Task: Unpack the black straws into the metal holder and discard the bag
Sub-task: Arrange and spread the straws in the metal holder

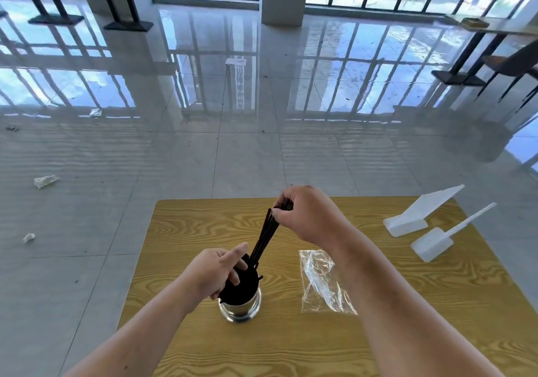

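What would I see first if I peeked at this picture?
First, the right hand pinching a bunch of black straws above the wooden table, their lower ends in the shiny metal holder, which the left hand grips at its rim. Just right of the holder, a crinkly clear plastic bag lies flat on the table.
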Tool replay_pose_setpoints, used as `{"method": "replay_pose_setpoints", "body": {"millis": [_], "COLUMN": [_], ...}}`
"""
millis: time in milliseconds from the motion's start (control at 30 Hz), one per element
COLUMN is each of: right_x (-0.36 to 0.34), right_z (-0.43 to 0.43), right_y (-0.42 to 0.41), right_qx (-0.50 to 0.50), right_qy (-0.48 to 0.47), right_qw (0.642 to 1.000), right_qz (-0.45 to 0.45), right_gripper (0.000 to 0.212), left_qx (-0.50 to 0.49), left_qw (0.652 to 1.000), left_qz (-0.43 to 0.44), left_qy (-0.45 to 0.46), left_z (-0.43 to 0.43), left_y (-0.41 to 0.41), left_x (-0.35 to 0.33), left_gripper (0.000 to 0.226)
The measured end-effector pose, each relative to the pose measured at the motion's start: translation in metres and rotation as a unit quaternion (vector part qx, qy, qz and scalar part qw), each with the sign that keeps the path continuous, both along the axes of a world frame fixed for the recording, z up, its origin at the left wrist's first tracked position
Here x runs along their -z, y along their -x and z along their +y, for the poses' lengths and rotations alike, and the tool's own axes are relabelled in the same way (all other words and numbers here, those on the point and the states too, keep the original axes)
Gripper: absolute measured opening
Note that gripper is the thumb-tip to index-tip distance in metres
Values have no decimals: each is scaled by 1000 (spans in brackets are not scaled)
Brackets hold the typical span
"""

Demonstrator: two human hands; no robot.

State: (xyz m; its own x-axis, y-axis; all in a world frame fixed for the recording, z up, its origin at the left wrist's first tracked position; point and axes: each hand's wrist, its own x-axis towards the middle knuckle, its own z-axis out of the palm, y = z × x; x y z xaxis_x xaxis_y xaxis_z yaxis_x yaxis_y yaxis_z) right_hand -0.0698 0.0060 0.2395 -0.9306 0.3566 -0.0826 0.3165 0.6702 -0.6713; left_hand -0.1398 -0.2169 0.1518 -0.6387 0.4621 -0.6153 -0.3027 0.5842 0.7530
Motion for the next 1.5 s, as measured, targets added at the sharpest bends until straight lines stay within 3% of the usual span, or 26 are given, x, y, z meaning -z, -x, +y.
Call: {"method": "replay_pose_setpoints", "body": {"millis": [200,333,400,467,567,633,800,900,1000,1133,1200,1267,1333,1400,1500], "right_x": [-19,-34,-34,-27,-8,7,45,63,78,93,100,106,112,116,121], "right_z": [8,7,3,-1,-7,-12,-23,-21,-17,-21,-27,-34,-40,-45,-50], "right_y": [-1,0,0,-1,-6,-11,-16,-18,-24,-31,-32,-31,-31,-30,-30], "right_qx": [0,-11,-24,-21,5,34,84,106,133,135,120,109,103,88,62], "right_qy": [41,139,177,215,315,391,513,479,404,342,318,284,260,243,202], "right_qw": [998,985,975,966,938,910,849,870,905,929,939,950,957,962,972], "right_qz": [43,103,129,143,145,136,89,43,-1,-41,-51,-64,-77,-88,-103], "right_gripper": [12,12,9,7,5,4,13,24,22,11,8,9,8,7,16], "left_qx": [-37,-86,-148,-229,-321,-355,-338,-265,-139,-2,37,65,102,138,141], "left_qw": [983,929,890,852,822,830,897,922,930,874,842,857,899,918,926], "left_qz": [-171,-322,-361,-362,-307,-245,6,149,301,483,537,511,408,318,282], "left_qy": [-54,-162,-236,-302,-356,-354,-286,-240,-161,-55,-31,28,123,192,207], "left_z": [3,12,18,24,27,26,18,10,6,3,1,1,1,-3,-11], "left_y": [-2,-4,-5,-2,11,23,43,50,44,20,8,-3,-10,-13,-10], "left_x": [-8,-18,-24,-31,-36,-38,-41,-48,-49,-30,-14,3,21,33,37], "left_gripper": [91,103,98,75,30,25,29,32,37,55,53,54,51,40,71]}}
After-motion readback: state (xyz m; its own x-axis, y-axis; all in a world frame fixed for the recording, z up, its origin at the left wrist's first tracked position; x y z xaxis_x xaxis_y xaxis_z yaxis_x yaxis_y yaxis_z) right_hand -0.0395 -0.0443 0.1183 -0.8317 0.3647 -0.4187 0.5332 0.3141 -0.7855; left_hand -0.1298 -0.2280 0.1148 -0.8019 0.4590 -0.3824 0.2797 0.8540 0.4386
